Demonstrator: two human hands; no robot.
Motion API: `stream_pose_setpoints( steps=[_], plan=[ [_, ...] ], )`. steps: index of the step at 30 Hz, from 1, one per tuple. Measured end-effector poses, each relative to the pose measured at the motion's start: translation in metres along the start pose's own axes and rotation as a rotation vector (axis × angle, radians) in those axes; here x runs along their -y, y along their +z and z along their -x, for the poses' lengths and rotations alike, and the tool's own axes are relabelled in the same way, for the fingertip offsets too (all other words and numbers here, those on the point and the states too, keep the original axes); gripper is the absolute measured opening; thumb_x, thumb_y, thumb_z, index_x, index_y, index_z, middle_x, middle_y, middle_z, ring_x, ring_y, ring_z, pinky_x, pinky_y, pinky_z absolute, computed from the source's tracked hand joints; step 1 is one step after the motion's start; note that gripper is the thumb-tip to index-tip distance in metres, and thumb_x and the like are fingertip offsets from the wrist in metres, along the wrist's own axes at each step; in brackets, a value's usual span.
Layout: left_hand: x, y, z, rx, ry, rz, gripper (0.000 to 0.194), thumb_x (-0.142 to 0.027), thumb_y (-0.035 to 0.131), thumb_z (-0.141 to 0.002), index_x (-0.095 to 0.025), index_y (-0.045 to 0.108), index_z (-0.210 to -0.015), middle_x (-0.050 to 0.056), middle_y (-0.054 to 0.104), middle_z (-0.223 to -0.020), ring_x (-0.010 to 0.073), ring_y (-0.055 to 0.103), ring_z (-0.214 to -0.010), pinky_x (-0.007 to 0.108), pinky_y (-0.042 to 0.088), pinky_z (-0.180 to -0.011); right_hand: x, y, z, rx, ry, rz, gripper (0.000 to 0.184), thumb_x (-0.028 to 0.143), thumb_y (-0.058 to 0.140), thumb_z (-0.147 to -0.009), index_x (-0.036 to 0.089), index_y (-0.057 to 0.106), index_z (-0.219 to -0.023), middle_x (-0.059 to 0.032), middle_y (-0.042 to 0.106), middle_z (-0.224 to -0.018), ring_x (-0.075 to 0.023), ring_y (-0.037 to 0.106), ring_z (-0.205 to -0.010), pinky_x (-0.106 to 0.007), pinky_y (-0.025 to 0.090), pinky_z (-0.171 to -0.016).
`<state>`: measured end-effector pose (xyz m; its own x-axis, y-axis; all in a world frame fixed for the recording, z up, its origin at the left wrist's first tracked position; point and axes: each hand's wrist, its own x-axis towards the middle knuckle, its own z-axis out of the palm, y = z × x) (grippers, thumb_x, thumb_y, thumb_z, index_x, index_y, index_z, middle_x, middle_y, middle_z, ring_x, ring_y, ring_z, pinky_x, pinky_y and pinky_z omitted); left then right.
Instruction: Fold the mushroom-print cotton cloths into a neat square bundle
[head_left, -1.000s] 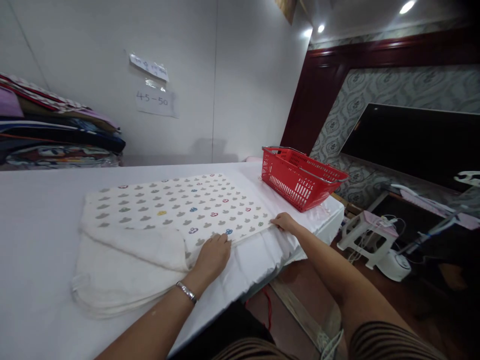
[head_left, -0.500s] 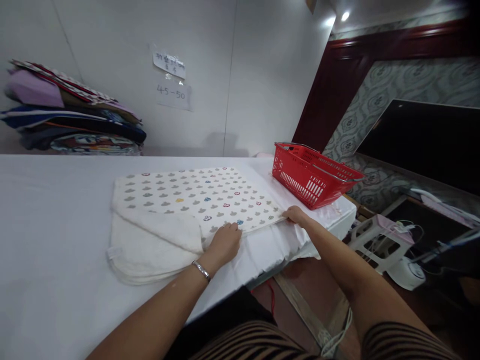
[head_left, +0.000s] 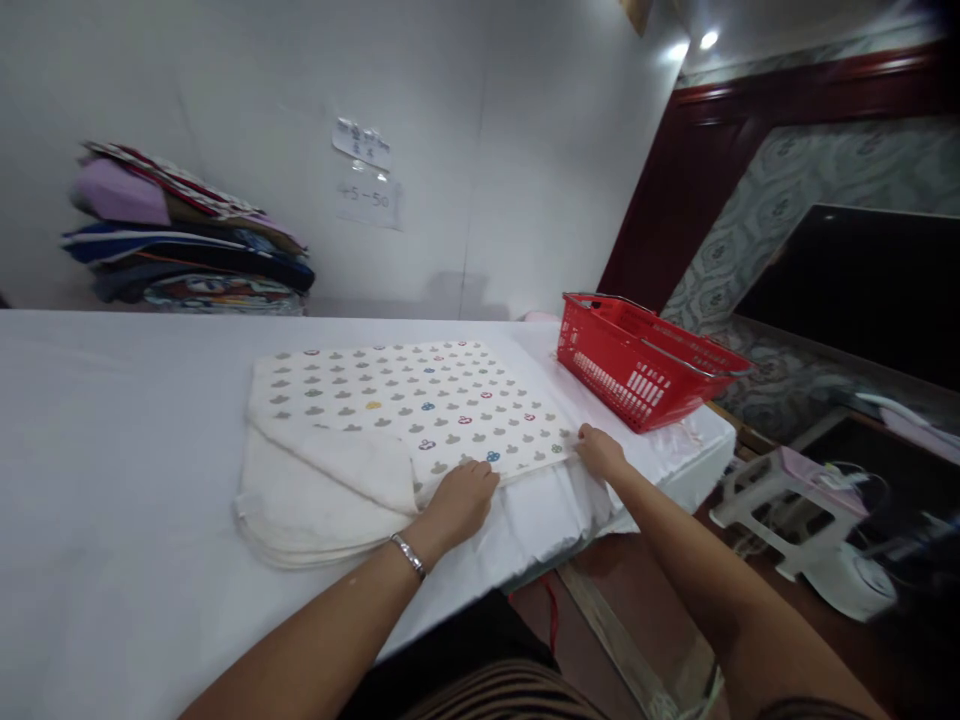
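Observation:
A white blanket (head_left: pixel 390 400) with small grey and coloured mushroom-like prints lies folded flat on the table. Its near left part is turned back, showing a plain white underside (head_left: pixel 322 500) and several layers with rounded corners. My left hand (head_left: pixel 461 500), with a silver bracelet at the wrist, is closed on the near edge, right of the turned-back flap. At the near right corner, my right hand (head_left: pixel 600 453) pinches the blanket between thumb and fingers. The fingertips of both hands are partly hidden.
A red plastic basket (head_left: pixel 637 370) stands on the table's right end, beyond my right hand. Folded fabrics (head_left: pixel 195 235) are piled at the back left. White cloth covers the table (head_left: pixel 135 450). A stool (head_left: pixel 795 500) stands on the floor at right.
The camera view has turned slightly left, so everything sits further right in the picture. Both hands keep their hold on the blanket's near edge, which lies almost the same.

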<state>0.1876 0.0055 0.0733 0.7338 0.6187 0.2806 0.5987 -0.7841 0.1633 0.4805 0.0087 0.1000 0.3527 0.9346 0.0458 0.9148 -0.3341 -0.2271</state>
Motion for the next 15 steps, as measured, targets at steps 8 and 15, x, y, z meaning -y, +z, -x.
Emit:
stream_pose_setpoints(
  steps=[8, 15],
  plan=[
    [-0.002, -0.002, 0.004, -0.038, 0.037, -0.030, 0.008, -0.017, 0.050, -0.082, -0.017, 0.058, -0.082, 0.005, 0.060, -0.086, 0.0192, 0.054, -0.083, 0.031, 0.041, -0.074, 0.064, 0.043, 0.010, -0.040, -0.809, -0.114, 0.044, 0.041, 0.037, -0.090, 0.022, 0.048, -0.129, -0.0082, 0.039, -0.142, -0.0240, 0.028, -0.134, -0.043, 0.029, -0.105],
    [0.018, -0.032, 0.049, 0.008, 0.049, -0.074, 0.018, -0.033, 0.052, -0.086, -0.018, 0.057, -0.078, 0.004, 0.063, -0.083, 0.0183, 0.055, -0.083, 0.031, 0.041, -0.073, 0.063, 0.074, 0.015, 0.093, -0.792, 0.095, 0.049, 0.044, 0.024, -0.093, 0.029, 0.035, -0.139, -0.0033, 0.025, -0.149, -0.0239, 0.017, -0.137, -0.051, 0.020, -0.108]
  ],
)
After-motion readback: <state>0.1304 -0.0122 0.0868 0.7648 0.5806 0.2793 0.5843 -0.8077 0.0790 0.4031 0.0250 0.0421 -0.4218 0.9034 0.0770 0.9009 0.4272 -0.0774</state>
